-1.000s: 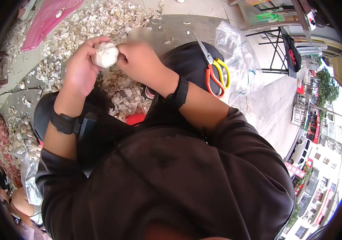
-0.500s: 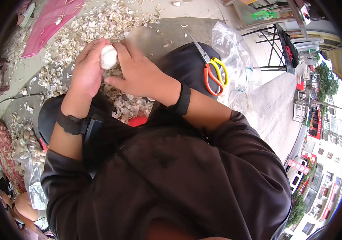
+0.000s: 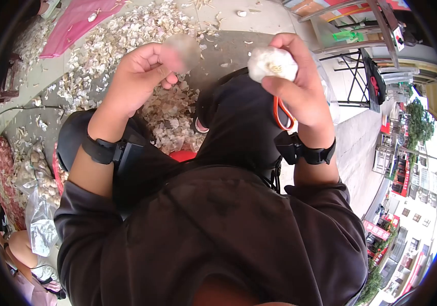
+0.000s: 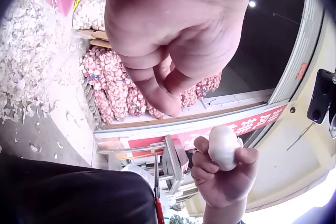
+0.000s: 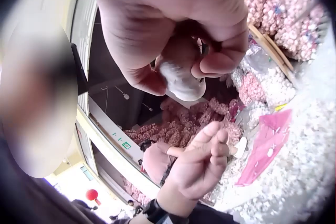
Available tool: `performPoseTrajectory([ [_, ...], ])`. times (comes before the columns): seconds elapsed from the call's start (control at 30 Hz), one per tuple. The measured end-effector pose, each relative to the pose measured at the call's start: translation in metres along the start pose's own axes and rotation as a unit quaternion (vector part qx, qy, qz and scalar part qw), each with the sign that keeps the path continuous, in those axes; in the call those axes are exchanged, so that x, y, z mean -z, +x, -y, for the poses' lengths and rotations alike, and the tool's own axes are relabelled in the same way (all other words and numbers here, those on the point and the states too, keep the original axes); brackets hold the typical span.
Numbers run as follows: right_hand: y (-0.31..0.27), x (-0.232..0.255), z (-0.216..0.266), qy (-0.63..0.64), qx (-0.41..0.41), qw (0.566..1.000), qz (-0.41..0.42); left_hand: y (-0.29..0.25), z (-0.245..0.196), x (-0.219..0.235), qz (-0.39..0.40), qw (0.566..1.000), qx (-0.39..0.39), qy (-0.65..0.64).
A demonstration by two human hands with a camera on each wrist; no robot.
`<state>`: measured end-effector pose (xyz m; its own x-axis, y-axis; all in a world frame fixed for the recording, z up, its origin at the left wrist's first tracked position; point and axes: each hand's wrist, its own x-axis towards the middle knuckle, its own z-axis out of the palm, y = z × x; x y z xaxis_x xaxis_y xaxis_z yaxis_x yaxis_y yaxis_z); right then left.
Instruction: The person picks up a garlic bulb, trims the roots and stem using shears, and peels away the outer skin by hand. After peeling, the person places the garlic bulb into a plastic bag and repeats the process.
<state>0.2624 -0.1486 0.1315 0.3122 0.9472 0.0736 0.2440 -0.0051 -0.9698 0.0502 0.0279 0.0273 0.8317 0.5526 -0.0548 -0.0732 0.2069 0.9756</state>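
Note:
A white garlic bulb (image 3: pixel 273 65) is gripped by the right hand (image 3: pixel 304 89), its fingers and thumb around the sides, above the knee at the right. The same bulb (image 5: pixel 184 82) shows under the right fingertips in the right wrist view, and the left wrist view shows the bulb (image 4: pixel 223 148) from the side. At the left, the left hand (image 3: pixel 139 79) hovers over the littered floor with loosely bent fingers and no visible object in them. Scissors lie by the right knee; one orange handle (image 3: pixel 283 116) shows, the rest is mostly hidden behind the right hand.
Garlic skins (image 3: pixel 170 117) cover the floor between and beyond the legs. A pink sheet (image 3: pixel 78 25) lies at upper left, a clear bag (image 3: pixel 41 224) at lower left. A folding black frame (image 3: pixel 354 76) stands at right. Net sacks of garlic (image 4: pixel 118 90) are stacked nearby.
The hands have moved apart. The garlic bulb has passed from the left hand to the right hand, which has swung right, over the scissors. The left hand has stayed at the left.

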Motion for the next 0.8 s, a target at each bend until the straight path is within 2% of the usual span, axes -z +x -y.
performPoseTrajectory([
  [0.03,-0.004,0.028,0.015,0.034,-0.036,0.999,-0.013,0.001,0.003,0.005,-0.010,1.000,-0.015,0.008],
  [0.1,-0.007,0.084,0.016,-0.064,-0.051,0.984,-0.156,0.001,0.007,0.010,-0.028,0.998,-0.038,0.040],
  [0.17,-0.010,0.154,-0.014,-0.100,-0.103,0.947,-0.288,0.000,0.009,0.011,-0.046,0.994,-0.054,0.087],
  [0.2,-0.015,0.191,-0.036,-0.081,-0.173,0.928,-0.319,-0.001,0.010,0.010,-0.034,0.990,-0.052,0.124],
  [0.23,-0.022,0.237,-0.068,-0.032,-0.232,0.926,-0.297,-0.002,0.010,0.009,-0.022,0.986,-0.050,0.160],
  [0.27,-0.029,0.264,-0.097,0.052,-0.305,0.900,-0.306,-0.003,0.010,0.008,-0.010,0.979,-0.048,0.196],
  [0.33,-0.048,0.292,-0.154,0.124,-0.325,0.888,-0.302,-0.007,0.005,0.002,0.006,0.977,-0.020,0.213],
  [0.37,-0.053,0.292,-0.166,0.096,-0.370,0.882,-0.274,-0.007,0.002,-0.001,0.012,0.975,-0.006,0.222],
  [0.4,-0.058,0.285,-0.172,0.000,-0.416,0.870,-0.264,-0.007,0.001,-0.002,0.018,0.973,-0.012,0.232],
  [0.47,-0.065,0.272,-0.182,-0.034,-0.457,0.866,-0.199,-0.009,-0.002,-0.004,0.030,0.967,-0.023,0.253],
  [0.53,-0.061,0.236,-0.164,-0.056,-0.544,0.815,-0.191,-0.008,0.001,-0.002,0.029,0.969,-0.029,0.245],
  [0.57,-0.071,0.265,-0.196,-0.091,-0.509,0.849,-0.107,-0.007,0.003,-0.001,0.030,0.970,-0.032,0.241],
  [0.63,-0.107,0.293,-0.245,-0.089,-0.471,0.853,-0.205,-0.007,0.001,0.000,0.027,0.970,-0.030,0.240],
  [0.67,-0.112,0.288,-0.243,-0.211,-0.458,0.856,-0.111,-0.008,0.000,0.000,0.026,0.970,-0.029,0.239],
  [0.7,-0.116,0.279,-0.237,-0.335,-0.427,0.840,-0.027,-0.009,-0.001,-0.001,0.026,0.970,-0.033,0.239],
  [0.77,-0.099,0.257,-0.225,-0.545,-0.395,0.721,0.166,-0.011,-0.008,-0.001,0.026,0.970,-0.040,0.238],
  [0.8,-0.105,0.283,-0.264,-0.584,-0.335,0.704,0.224,-0.011,-0.012,0.001,0.021,0.966,-0.046,0.254],
])
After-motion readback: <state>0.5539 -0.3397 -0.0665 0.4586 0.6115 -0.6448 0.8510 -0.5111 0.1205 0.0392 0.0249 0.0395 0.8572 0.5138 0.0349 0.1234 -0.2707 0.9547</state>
